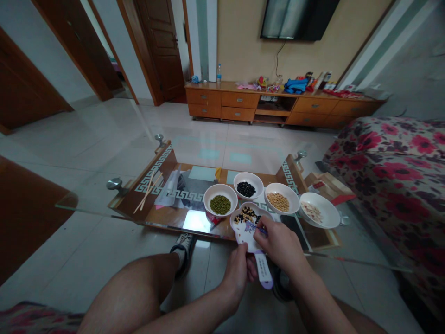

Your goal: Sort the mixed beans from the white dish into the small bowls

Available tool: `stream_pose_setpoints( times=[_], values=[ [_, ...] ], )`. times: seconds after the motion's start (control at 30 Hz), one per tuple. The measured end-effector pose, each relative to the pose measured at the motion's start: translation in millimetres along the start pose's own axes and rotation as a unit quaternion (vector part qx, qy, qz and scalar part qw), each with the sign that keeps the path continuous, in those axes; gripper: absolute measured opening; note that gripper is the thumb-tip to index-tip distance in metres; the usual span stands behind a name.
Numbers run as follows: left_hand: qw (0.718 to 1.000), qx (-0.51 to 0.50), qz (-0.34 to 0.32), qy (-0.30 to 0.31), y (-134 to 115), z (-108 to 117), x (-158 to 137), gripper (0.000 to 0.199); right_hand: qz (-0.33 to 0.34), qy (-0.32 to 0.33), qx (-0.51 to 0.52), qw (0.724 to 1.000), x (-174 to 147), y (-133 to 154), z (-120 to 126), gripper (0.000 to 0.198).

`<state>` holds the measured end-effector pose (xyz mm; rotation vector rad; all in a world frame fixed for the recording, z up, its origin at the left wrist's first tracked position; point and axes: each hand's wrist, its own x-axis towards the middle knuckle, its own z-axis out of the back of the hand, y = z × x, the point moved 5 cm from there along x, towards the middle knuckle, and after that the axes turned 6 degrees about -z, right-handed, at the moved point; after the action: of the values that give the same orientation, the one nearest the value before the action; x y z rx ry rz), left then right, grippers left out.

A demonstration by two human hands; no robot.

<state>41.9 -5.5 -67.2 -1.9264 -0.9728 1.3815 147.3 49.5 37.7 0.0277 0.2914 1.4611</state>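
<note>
Tray (246,237) sits pinched in left hand (238,266); right hand (278,239) pinches purple tool (261,229), its tip indistinct.

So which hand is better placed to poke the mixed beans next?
Probably the right hand: it pinches a thin purple tool close to the mixed beans, while the left hand holds the white tray near its handle.

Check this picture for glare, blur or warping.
Head view: bright glare on the glass, lower left of the green beans; head view: pale reflections on the TV; head view: the door leans, likely lens distortion; head view: the floral cover turns dark and soft toward the lower right.
</note>
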Motion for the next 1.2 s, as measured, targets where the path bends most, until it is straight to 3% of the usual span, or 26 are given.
stream_pose_setpoints(
  times=[0.4,1.2],
  values=[
    [1.0,0.011,-0.004,0.006,1.5,1.2,0.2,0.065,-0.032,-0.03,-0.024,0.999,0.3,-9.4,2.6,0.016],
    [1.0,0.004,0.007,-0.008,0.2,0.5,-0.1,0.065,-0.036,-0.023,-0.038,0.998,1.8,-8.5,-0.7,0.017]
  ],
)
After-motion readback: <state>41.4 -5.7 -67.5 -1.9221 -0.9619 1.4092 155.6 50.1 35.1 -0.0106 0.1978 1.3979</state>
